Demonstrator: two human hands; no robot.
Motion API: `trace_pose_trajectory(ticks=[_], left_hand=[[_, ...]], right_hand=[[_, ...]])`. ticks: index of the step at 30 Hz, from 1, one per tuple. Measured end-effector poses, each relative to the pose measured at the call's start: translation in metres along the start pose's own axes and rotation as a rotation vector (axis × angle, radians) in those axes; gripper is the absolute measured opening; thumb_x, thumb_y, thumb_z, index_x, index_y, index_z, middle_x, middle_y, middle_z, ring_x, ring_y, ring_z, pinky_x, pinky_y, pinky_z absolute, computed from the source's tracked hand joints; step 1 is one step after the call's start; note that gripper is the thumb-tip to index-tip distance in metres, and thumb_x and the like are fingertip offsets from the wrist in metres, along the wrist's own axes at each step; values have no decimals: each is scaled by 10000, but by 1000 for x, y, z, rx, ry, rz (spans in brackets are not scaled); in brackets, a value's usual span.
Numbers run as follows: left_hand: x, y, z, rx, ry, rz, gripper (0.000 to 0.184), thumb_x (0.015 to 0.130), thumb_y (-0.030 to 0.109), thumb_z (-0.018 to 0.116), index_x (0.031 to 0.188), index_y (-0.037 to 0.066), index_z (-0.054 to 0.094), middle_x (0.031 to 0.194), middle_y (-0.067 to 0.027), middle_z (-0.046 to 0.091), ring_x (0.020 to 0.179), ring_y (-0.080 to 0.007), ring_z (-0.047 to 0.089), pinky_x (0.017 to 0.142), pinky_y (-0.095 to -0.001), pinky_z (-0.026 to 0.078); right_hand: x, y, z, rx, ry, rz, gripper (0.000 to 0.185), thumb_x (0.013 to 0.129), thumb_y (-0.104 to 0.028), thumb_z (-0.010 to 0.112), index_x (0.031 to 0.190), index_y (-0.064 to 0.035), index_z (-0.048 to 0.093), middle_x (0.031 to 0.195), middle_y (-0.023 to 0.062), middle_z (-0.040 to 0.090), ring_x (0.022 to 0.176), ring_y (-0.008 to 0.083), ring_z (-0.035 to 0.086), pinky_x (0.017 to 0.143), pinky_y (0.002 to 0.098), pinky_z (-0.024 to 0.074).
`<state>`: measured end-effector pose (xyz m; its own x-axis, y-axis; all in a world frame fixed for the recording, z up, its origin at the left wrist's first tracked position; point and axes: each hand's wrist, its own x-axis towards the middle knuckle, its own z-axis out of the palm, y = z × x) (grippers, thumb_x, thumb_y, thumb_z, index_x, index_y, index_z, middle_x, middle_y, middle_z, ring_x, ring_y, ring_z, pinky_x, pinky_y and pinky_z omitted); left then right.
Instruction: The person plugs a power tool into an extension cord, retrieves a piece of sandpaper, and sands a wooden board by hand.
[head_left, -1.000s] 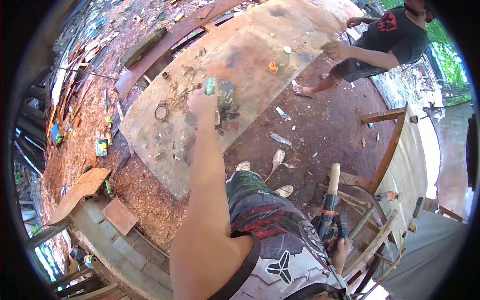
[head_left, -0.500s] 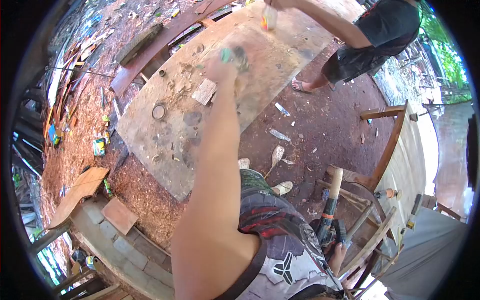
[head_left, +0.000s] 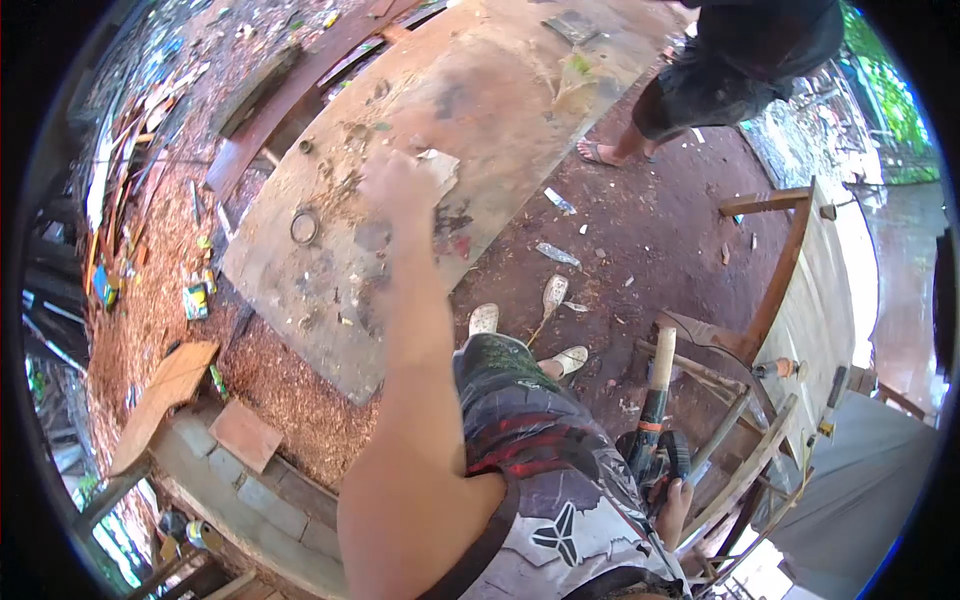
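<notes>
My left hand [head_left: 395, 185], smeared by motion, is over the worn wooden board [head_left: 320, 330], beside a pale, flat piece [head_left: 440, 172]. Whether its fingers grip that piece is not clear. A metal-looking ring [head_left: 305, 227] lies to its left, with a small round cap [head_left: 306, 146] above the ring. Low on the right, my right hand [head_left: 674, 508] is wrapped round a dark tool [head_left: 648, 440] with an orange band and a pale wooden rod at its upper end. Part of this hand is hidden behind the tool.
Another person [head_left: 700, 95] stands at the board's far right side. A dark square piece [head_left: 572, 28] lies at its far end, near a blurred yellow-green item [head_left: 580, 66]. A wooden frame [head_left: 780, 280] is at right, a block ledge [head_left: 250, 500] at lower left.
My left hand has left the green item and moved back toward the pale piece. The dark square piece is now farther away. The other person lifted the bottle, which no longer shows clearly.
</notes>
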<state>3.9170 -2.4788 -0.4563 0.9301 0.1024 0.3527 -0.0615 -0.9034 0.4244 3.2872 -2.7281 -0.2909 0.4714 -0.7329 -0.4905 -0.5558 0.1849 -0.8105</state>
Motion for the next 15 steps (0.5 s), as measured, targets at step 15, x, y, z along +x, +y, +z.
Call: trace_pose_trajectory(ticks=[15], left_hand=[[84, 54, 63, -659, -405, -178, 677, 846, 463, 692, 1295, -31, 581, 1265, -276, 604, 1189, -369, 587, 1013, -441, 456]], right_hand=[[40, -27, 16, -98, -125, -14, 599, 866, -593, 690, 998, -22, 566, 670, 28, 569, 534, 128, 533, 480, 270, 409]])
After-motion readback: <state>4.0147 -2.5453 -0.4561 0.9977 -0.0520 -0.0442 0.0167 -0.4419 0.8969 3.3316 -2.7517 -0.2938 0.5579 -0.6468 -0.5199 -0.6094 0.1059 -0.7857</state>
